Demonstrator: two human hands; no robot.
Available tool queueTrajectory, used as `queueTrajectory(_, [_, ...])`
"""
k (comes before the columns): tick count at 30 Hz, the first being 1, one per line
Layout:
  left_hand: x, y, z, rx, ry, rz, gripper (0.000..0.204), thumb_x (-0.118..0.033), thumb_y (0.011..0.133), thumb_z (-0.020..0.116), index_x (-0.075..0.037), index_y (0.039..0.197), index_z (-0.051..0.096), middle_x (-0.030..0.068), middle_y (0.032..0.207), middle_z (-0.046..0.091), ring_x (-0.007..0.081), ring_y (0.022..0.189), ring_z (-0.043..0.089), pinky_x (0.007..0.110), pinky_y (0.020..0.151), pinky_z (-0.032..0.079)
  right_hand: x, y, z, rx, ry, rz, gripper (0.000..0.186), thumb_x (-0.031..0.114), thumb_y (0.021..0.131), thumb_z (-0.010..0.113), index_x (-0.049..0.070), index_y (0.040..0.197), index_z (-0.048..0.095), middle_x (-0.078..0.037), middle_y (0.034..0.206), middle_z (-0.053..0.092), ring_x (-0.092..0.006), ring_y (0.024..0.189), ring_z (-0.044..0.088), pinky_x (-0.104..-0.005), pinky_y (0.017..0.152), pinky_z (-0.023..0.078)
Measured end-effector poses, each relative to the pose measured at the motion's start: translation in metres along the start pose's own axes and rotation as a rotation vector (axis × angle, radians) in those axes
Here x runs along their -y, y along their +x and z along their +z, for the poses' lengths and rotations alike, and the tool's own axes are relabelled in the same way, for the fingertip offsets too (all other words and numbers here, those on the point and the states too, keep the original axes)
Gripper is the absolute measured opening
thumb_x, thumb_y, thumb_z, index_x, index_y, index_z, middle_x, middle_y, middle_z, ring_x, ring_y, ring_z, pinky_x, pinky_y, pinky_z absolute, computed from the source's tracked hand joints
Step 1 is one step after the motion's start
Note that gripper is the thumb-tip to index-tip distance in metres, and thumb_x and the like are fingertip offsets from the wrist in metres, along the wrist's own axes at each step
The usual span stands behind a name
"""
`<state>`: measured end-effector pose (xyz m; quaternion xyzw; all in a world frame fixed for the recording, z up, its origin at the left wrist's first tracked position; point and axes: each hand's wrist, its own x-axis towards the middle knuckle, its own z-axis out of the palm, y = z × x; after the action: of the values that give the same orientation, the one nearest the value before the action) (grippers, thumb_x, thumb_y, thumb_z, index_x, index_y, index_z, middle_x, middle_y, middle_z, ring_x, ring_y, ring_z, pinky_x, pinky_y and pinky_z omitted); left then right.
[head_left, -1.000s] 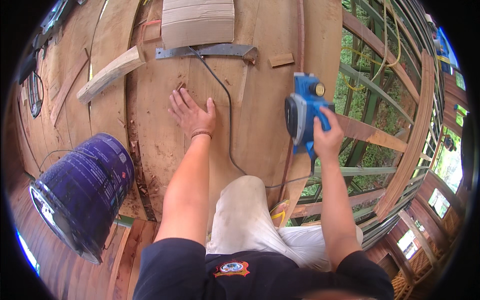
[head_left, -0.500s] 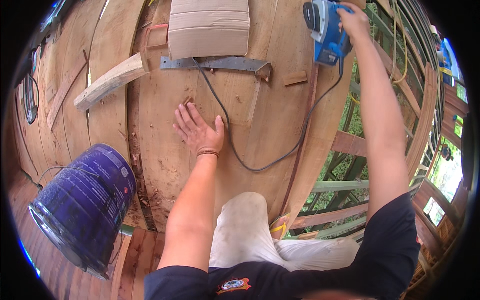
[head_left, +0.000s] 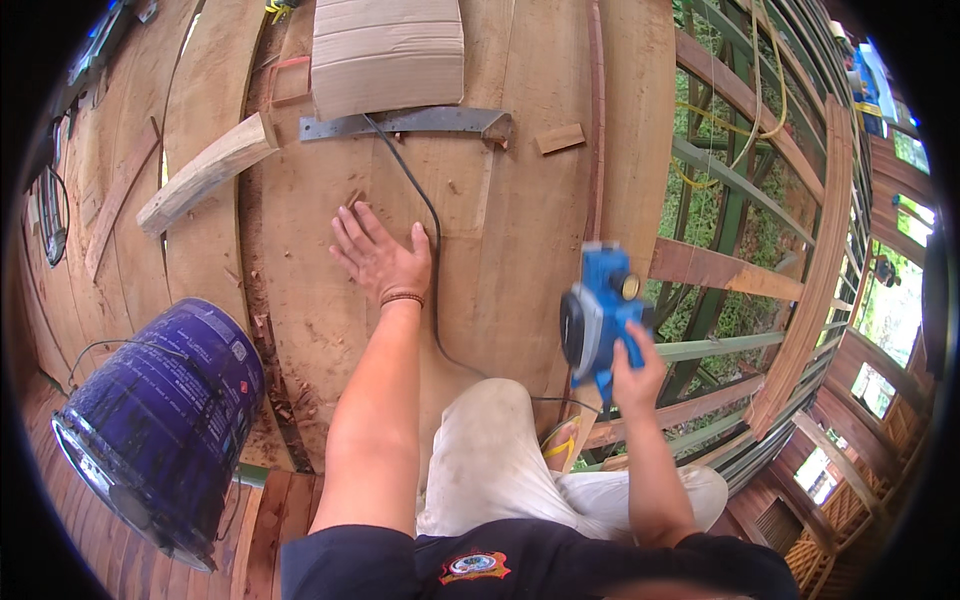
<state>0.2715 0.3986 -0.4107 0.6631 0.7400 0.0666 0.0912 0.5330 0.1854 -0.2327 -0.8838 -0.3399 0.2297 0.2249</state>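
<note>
My left hand [head_left: 383,258] rests flat on the wooden boards [head_left: 400,330], fingers spread, with nothing in it. Just beyond its fingertips lies a small wood chip [head_left: 352,200]. In my right hand [head_left: 638,372] is a blue electric planer [head_left: 604,310], gripped by its handle and held above the right edge of the boards, near my knee. The planer is tipped on its side. Its black cord [head_left: 434,250] runs from it past my knee, curves by my left hand and goes under a sheet of cardboard [head_left: 390,55].
A metal square [head_left: 400,122] and a small wood block [head_left: 560,138] lie ahead. At left are a curved timber piece [head_left: 208,170] and a tipped purple bucket [head_left: 165,410]. On the right, green beams [head_left: 745,180] span an open gap with plants below.
My right hand has brought the planer from the far right back toward my body. The cord has shifted with it. My left hand stays on the boards.
</note>
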Motion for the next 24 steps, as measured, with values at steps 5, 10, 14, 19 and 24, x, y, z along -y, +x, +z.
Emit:
queueTrajectory(5, [0.0,0.001,0.0,-0.008,0.005,0.004,0.097,-0.054,0.09,0.061,-0.006,0.163,0.017,0.0175,0.168,0.016,0.0366,0.158,0.013,0.059,0.126,0.013,-0.009,0.013,0.0,-0.019,0.018,-0.003,0.032,0.002,0.088,0.072,-0.001,0.12,0.071,-0.018,0.115,0.075,-0.0285,0.109,0.072,-0.0364,0.097,0.054])
queueTrajectory(10, [-0.001,0.001,-0.005,0.017,0.012,0.012,0.097,-0.052,0.09,0.061,-0.005,0.163,0.017,0.0182,0.168,0.015,0.0372,0.158,0.012,0.06,0.126,0.014,0.052,0.155,0.015,-0.094,-0.017,-0.121,0.032,0.006,0.09,0.072,0.004,0.122,0.072,-0.017,0.111,0.075,-0.0252,0.105,0.073,-0.0352,0.093,0.055])
queueTrajectory(14, [-0.002,0.003,-0.009,0.042,0.029,0.009,0.098,-0.052,0.089,0.062,-0.004,0.162,0.017,0.0188,0.168,0.015,0.0379,0.157,0.013,0.061,0.125,0.014,0.117,0.284,0.029,-0.076,0.063,-0.117,0.032,0.014,0.09,0.073,0.01,0.122,0.074,-0.01,0.076,0.071,-0.0151,0.061,0.067,-0.033,0.059,0.054])
queueTrajectory(19, [-0.003,0.004,-0.01,0.062,0.04,0.006,0.1,-0.052,0.088,0.063,-0.003,0.162,0.018,0.019,0.168,0.015,0.0385,0.157,0.013,0.061,0.125,0.014,0.193,0.419,0.044,-0.064,0.092,-0.249,0.033,0.019,0.09,0.071,0.012,0.122,0.074,-0.009,0.068,0.069,-0.0144,0.056,0.065,-0.0327,0.055,0.052])
queueTrajectory(24, [-0.002,0.003,-0.011,0.098,0.027,-0.005,0.099,-0.051,0.09,0.063,-0.005,0.163,0.015,0.0184,0.169,0.012,0.0374,0.158,0.01,0.06,0.126,0.013,0.244,0.528,0.063,-0.122,0.127,-0.331,0.025,0.011,0.085,0.067,0.006,0.109,0.074,-0.009,0.076,0.068,-0.0179,0.053,0.06,-0.0354,0.049,0.049])
